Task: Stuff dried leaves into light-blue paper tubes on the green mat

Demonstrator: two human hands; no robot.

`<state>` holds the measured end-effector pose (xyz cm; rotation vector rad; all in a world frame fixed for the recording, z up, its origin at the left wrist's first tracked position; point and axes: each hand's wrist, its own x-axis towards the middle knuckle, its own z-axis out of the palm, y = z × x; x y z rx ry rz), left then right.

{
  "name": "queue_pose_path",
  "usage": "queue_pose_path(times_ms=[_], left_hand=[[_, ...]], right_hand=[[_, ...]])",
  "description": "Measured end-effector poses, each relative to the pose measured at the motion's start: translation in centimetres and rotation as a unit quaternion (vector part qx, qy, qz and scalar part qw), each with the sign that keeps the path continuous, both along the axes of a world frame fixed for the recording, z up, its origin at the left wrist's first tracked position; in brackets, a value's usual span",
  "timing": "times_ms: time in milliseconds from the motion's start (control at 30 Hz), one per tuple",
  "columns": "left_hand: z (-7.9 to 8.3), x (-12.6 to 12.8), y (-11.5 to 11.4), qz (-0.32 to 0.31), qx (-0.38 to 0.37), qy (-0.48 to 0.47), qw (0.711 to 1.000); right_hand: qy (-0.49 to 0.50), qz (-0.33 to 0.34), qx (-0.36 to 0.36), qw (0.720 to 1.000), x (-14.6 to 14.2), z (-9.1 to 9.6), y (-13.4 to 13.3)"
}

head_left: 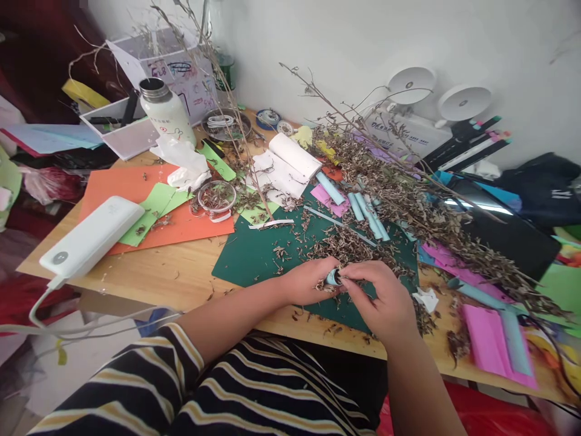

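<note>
A light blue paper tube [333,277] is gripped in my left hand [308,281], its round open end facing up and dark dried bits showing inside. My right hand [385,300] pinches dried leaves at the rim of that tube with thumb and forefinger. Under both hands lies a green cutting mat [247,254], strewn with a heap of crumbled dried leaves [340,245]. Several rolled blue paper tubes [370,215] rest beyond the heap. A thin pale blue strip [338,225] lies across the mat behind my hands.
Dry leafy branches [436,224] spread over the right side. At left are a white power bank [93,236] with a cable, orange paper [190,227] and a glass dish [216,197]. Behind stand a white bottle [166,112] and a tissue roll [295,156]. Pink paper [488,342] lies at the front right.
</note>
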<state>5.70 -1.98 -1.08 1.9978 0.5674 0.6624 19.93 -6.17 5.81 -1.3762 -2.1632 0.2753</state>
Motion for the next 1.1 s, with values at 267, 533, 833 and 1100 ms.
queue_pose_path(times_ms=[267, 533, 833, 1100], left_hand=[[-0.1, 0.1, 0.0, 0.005, 0.008, 0.01, 1.0], [0.1, 0.0, 0.0, 0.001, -0.012, 0.025, 1.0], [0.0, -0.1, 0.0, -0.004, 0.008, 0.016, 1.0], [0.0, 0.0, 0.0, 0.006, 0.009, 0.001, 1.0]], right_hand=[[-0.036, 0.034, 0.055, 0.997, -0.1, 0.1, 0.2], [-0.116, 0.047, 0.063, 0.99, 0.1, 0.3, -0.3], [-0.031, -0.033, -0.037, 0.998, 1.0, -0.8, 0.2], [-0.044, 0.023, 0.029, 0.998, 0.9, -0.4, 0.3]])
